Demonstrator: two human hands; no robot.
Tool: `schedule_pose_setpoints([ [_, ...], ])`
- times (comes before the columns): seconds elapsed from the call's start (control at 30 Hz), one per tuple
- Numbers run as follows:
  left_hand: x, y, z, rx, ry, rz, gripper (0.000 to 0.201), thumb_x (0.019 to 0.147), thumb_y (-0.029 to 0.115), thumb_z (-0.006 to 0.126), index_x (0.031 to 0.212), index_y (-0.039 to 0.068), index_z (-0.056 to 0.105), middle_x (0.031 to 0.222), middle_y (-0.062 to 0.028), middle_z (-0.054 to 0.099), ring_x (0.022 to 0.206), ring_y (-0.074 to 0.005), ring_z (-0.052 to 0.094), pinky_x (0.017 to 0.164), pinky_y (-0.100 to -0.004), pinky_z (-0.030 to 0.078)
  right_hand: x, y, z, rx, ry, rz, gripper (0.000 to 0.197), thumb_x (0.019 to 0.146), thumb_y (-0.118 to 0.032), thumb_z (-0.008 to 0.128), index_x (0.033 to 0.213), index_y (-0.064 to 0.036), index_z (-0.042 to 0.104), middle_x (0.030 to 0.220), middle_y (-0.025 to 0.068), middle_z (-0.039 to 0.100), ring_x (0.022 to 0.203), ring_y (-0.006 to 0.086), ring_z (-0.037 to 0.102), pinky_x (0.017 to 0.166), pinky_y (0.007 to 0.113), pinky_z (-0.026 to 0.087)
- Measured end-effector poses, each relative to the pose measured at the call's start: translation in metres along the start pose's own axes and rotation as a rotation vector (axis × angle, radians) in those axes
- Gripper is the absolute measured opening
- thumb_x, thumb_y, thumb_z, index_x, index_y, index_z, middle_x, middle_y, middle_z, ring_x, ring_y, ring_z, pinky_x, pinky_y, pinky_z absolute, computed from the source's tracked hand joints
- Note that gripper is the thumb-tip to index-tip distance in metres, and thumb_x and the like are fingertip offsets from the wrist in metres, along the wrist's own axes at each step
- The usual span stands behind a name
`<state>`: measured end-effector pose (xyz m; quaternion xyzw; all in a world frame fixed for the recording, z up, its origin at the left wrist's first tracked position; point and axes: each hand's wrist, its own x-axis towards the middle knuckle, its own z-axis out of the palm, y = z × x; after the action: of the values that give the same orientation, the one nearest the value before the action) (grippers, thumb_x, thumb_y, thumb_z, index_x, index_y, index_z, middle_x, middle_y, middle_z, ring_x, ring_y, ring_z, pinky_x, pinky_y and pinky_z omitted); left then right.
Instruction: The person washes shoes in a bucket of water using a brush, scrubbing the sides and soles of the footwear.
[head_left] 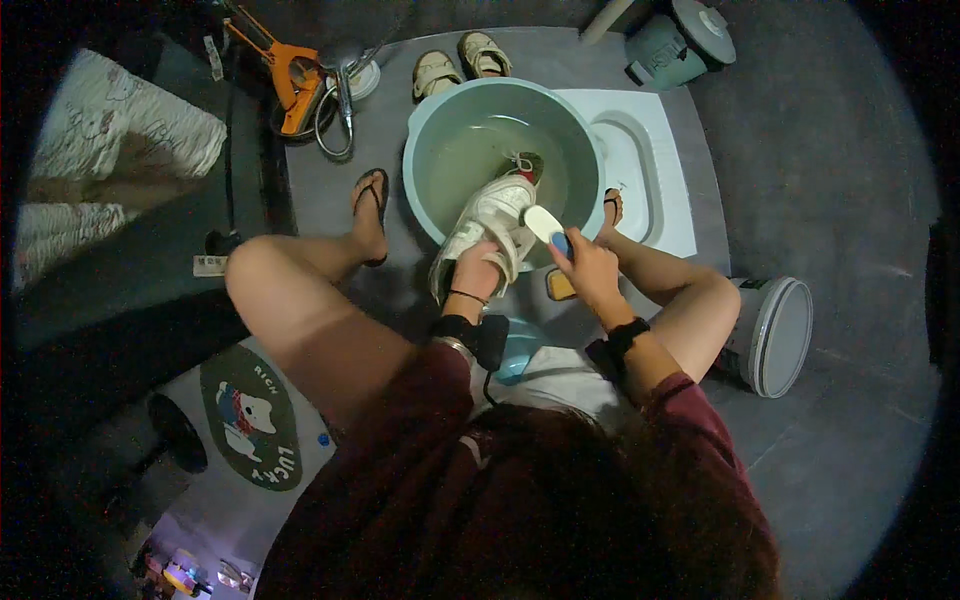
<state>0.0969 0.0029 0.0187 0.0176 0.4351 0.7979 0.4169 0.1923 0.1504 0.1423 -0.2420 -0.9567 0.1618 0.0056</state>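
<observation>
My left hand (pixel 474 270) reaches into the opening of a white sneaker (pixel 488 212) and holds it over the near rim of a grey-green basin (pixel 414 180); its fingers are hidden by the shoe. In my right hand (pixel 594 270) is a scrubbing brush (pixel 542 222) with a white and blue body, its head against or close beside the sneaker's right side. Cloudy water fills the lower part of the basin. Just past the sneaker's toe, a dark piece with red and pale laces (pixel 524 165) shows in the water, partly hidden.
Two pale shoes (pixel 437 74) stand behind the basin. A white squat toilet (pixel 675 190) lies to its right. A yellow block (pixel 560 285) rests on the floor near my right hand. There are a lidded bucket (pixel 780 337), a shower head (pixel 343 90), an orange-handled tool (pixel 297 85) and an oval mat (pixel 250 418).
</observation>
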Motion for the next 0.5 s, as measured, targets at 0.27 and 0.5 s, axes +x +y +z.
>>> schedule_pose_setpoints([
  [0.27, -0.016, 0.03, 0.026, -0.558, 0.004, -0.248, 0.039, 0.073, 0.003, 0.045, 0.112, -0.002, 0.045, 0.108, -0.0152, 0.051, 0.099, -0.0297, 0.05, 0.089, -0.0392, 0.039, 0.049, -0.05, -0.005, -0.019, 0.129, -0.202, 0.034, 0.079, -0.04, 0.055, 0.082, -0.0067, 0.053, 0.059, 0.0139, 0.058, 0.054, 0.0326, 0.057, 0.048, 0.04, 0.045],
  [0.5, -0.014, 0.041, 0.028, -0.618, 0.037, -0.33, 0.045, 0.073, 0.003, 0.043, 0.117, -0.003, 0.041, 0.116, -0.0165, 0.048, 0.105, -0.0309, 0.047, 0.093, -0.0403, 0.037, 0.017, -0.013, -0.005, -0.035, 0.035, -0.101, 0.033, 0.08, -0.041, 0.053, 0.084, -0.0076, 0.053, 0.06, 0.0139, 0.059, 0.053, 0.031, 0.058, 0.047, 0.039, 0.046],
])
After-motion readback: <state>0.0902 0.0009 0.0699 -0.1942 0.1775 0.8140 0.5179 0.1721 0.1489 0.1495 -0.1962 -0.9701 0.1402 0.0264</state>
